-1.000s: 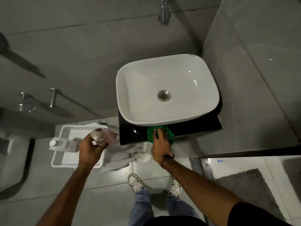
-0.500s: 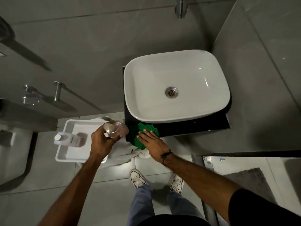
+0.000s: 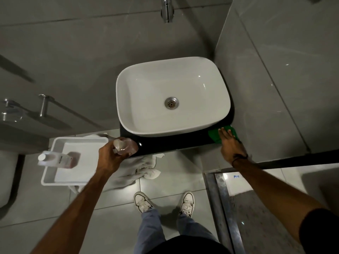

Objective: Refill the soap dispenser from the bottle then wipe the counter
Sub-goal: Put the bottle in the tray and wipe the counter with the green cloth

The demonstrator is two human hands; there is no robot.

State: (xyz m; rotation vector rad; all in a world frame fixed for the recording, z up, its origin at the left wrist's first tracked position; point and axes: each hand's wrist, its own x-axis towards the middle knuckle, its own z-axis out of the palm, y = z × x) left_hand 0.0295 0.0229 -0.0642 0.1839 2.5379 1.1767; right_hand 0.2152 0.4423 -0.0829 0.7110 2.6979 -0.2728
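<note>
A white basin (image 3: 172,96) sits on a small black counter (image 3: 176,143). My right hand (image 3: 230,145) presses a green cloth (image 3: 214,135) flat on the counter's front right corner. My left hand (image 3: 110,156) grips a clear soap dispenser (image 3: 126,146) with pinkish liquid, held at the counter's front left corner. A refill bottle (image 3: 56,159) with pink liquid and a white cap lies on its side in a white tray (image 3: 55,177) at the left.
A white towel (image 3: 145,169) lies crumpled on the floor under the counter's left edge. A tap (image 3: 167,10) juts from the back wall. A glass partition stands at the right, above a metal threshold (image 3: 220,198). My shoes (image 3: 143,201) stand on the floor tiles.
My right hand has slid the green cloth along the counter's front edge, first to the left end, then across to the right corner. My left hand kept the dispenser near the left corner.
</note>
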